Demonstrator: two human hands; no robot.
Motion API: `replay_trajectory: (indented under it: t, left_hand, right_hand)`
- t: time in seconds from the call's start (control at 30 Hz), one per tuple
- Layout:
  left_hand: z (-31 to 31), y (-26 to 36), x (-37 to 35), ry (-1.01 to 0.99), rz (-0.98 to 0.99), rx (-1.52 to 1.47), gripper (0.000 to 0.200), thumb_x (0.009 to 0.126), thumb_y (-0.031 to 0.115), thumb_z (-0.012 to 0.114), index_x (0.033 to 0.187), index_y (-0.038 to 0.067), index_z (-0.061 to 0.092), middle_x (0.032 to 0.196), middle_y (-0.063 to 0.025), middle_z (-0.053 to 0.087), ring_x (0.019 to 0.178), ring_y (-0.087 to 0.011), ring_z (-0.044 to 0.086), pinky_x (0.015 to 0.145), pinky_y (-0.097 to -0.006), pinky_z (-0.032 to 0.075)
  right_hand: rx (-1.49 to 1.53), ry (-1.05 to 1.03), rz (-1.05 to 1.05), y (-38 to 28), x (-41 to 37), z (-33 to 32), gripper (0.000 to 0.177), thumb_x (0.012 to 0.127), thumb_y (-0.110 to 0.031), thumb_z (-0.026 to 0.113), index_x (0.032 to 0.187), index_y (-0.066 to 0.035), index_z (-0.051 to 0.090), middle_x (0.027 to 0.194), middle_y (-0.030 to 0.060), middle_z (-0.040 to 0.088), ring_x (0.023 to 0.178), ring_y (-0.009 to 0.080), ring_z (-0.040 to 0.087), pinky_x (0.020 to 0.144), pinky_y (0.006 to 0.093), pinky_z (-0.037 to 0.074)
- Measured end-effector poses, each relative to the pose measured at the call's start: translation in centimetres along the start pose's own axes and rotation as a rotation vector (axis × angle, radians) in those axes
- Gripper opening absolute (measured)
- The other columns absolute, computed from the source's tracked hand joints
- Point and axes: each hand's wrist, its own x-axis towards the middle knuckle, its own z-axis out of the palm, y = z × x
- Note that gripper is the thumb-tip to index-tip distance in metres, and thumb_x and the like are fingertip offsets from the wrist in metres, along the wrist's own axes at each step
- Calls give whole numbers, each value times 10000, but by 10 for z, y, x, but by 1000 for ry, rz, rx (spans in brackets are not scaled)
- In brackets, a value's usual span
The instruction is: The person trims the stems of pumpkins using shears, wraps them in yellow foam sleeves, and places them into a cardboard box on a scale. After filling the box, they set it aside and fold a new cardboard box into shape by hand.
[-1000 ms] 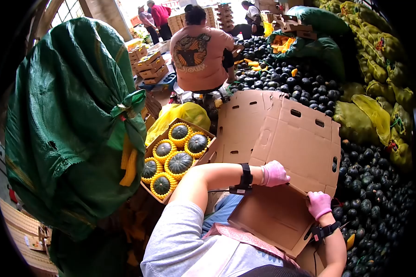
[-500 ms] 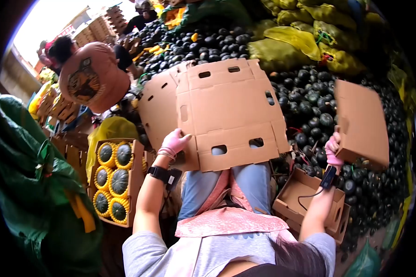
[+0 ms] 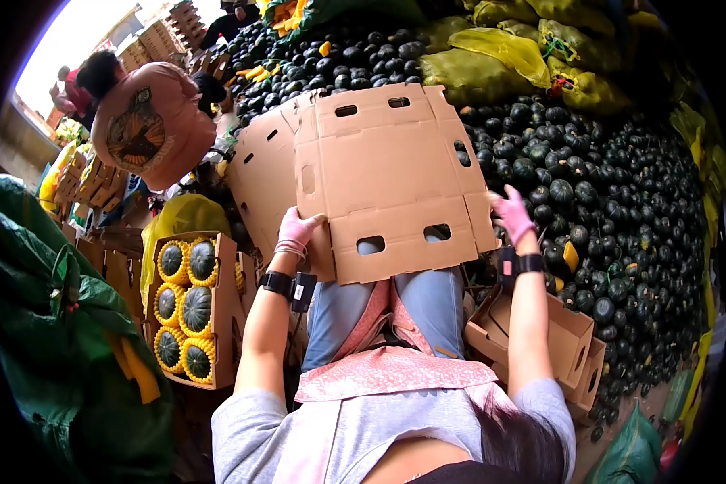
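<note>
A flat, unfolded cardboard box (image 3: 395, 173) with oval hand holes lies over my knees. My left hand (image 3: 298, 229), in a pink glove, grips its left edge with the thumb on top. My right hand (image 3: 512, 214), also gloved in pink, is at the sheet's right edge with fingers apart and nothing held. Behind the sheet, to the left, leans a second flat cardboard piece (image 3: 258, 165). By my right forearm sits a folded cardboard box (image 3: 561, 339), stacked on another.
Dark green squashes (image 3: 621, 210) are heaped ahead and to the right. At left stands a carton of squashes in yellow foam nets (image 3: 195, 310), near a green sack (image 3: 64, 339). Yellow mesh sacks (image 3: 484, 81) lie at the back. A person (image 3: 153, 125) bends at far left.
My right hand has let go of the cardboard box it held out at the right and moved left to the flat sheet's edge. My left hand keeps its grip.
</note>
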Motion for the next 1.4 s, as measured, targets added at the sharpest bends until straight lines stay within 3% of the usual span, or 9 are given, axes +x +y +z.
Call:
replay_trajectory:
  t: [0.23, 0.43, 0.57, 0.63, 0.8, 0.87, 1.03, 1.1, 1.4]
  left_hand:
    - [-18, 43, -44, -27, 564, 557, 483, 716, 291, 709, 1112, 83, 528, 850, -165, 609, 808, -354, 607, 707, -428, 493]
    - [-91, 98, -61, -508, 783, 157, 363, 819, 379, 636, 793, 18, 614, 705, -130, 591, 660, -273, 589, 649, -341, 480]
    - [-118, 109, -117, -413, 393, -1325, 655, 799, 632, 550, 1006, 11, 540, 1043, -60, 523, 879, -145, 549, 748, -262, 473]
    - [-111, 85, -132, -78, 373, -834, 661, 801, 672, 531, 956, 30, 547, 939, -48, 538, 821, -127, 552, 712, -248, 470]
    - [-63, 48, -193, 93, 78, -633, 248, 798, 145, 725, 704, 49, 517, 629, 31, 486, 576, -77, 400, 510, -235, 346]
    - [-78, 42, -221, -96, 602, 57, 199, 699, 73, 755, 740, 38, 564, 654, -80, 486, 583, -230, 498, 515, -303, 395]
    - [-101, 30, -273, -408, 375, -265, 702, 765, 692, 476, 963, 53, 688, 769, -101, 486, 727, -251, 506, 674, -331, 407]
    - [-87, 16, -267, -225, 623, 63, 685, 797, 692, 442, 957, 80, 703, 830, -113, 478, 766, -242, 498, 703, -328, 405]
    - [-17, 17, -184, 170, 332, -333, 221, 867, 72, 560, 1085, 43, 565, 794, -114, 526, 719, -247, 514, 629, -328, 443]
  right_hand:
    - [-1364, -452, -551, -50, -61, 70, 384, 730, -163, 602, 1112, -186, 569, 903, 152, 648, 843, 343, 631, 756, 426, 514]
    - [-562, -584, -425, -76, -70, -15, 253, 732, -252, 687, 849, -50, 590, 845, 115, 646, 767, 235, 635, 628, 319, 493]
    - [690, -178, -81, -125, -167, -23, 261, 863, -232, 613, 987, -30, 505, 1005, 151, 553, 818, 192, 584, 627, 269, 493]
    - [357, -86, -635, -58, -152, -49, 248, 881, -243, 597, 985, -36, 509, 885, 89, 577, 793, 134, 589, 615, 227, 483]
    - [-435, -145, -517, -49, -214, 4, 201, 720, -178, 760, 730, -36, 618, 658, -4, 578, 588, 60, 533, 533, 214, 419]
    - [-532, -216, -526, -45, -234, 5, 162, 689, -126, 766, 718, -20, 647, 635, 36, 595, 544, 73, 522, 504, 218, 407]
    - [6, -635, -112, -26, -260, -31, 685, 747, -651, 615, 973, -6, 657, 782, 89, 639, 718, 151, 584, 693, 271, 455]
    - [-186, -530, -543, -23, -252, -17, 905, 710, -835, 394, 1012, -16, 633, 872, 120, 625, 858, 225, 572, 795, 325, 427]
    - [71, -40, -297, 44, -216, 38, 324, 880, -211, 638, 654, -54, 467, 649, -62, 435, 604, 49, 361, 537, 218, 311]
